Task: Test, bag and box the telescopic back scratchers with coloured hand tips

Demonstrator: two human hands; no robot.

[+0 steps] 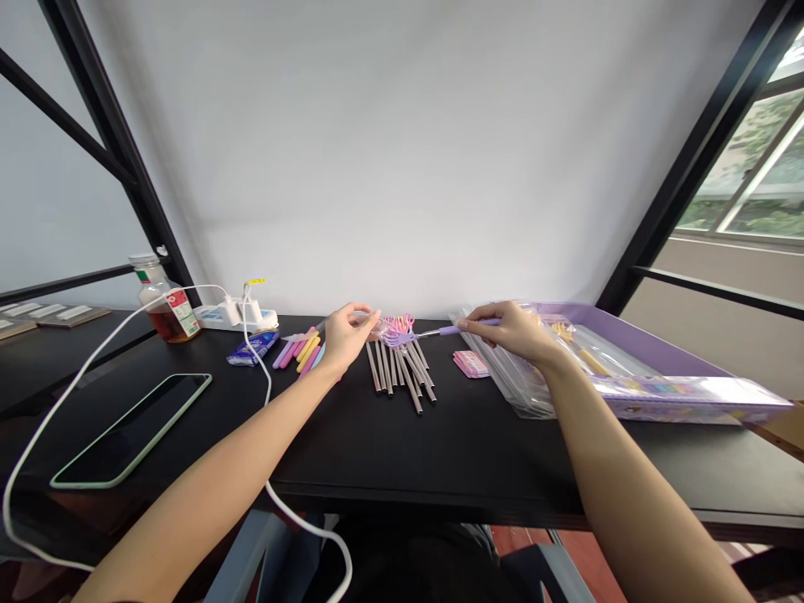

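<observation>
My right hand [502,327] grips the purple handle of a back scratcher [448,330]. Its short metal rod points left and ends in a purple claw head. Beside that claw, my left hand [347,337] pinches a clear plastic bag [378,328]; whether the claw is inside the bag or only against it, I cannot tell. Below lie several metal rods [402,373] with coloured claw heads [402,322] at their far ends. Near my left hand is a pile of pink, yellow and purple handles [306,350], partly hidden by it.
Pink cards [471,363] lie beside a stack of clear bags [528,394]. A purple box [653,339] stands at the right. At the left are a phone [131,431], a blue packet [252,347], a glass bottle [167,306], a power strip [267,320] and a white cable [269,394].
</observation>
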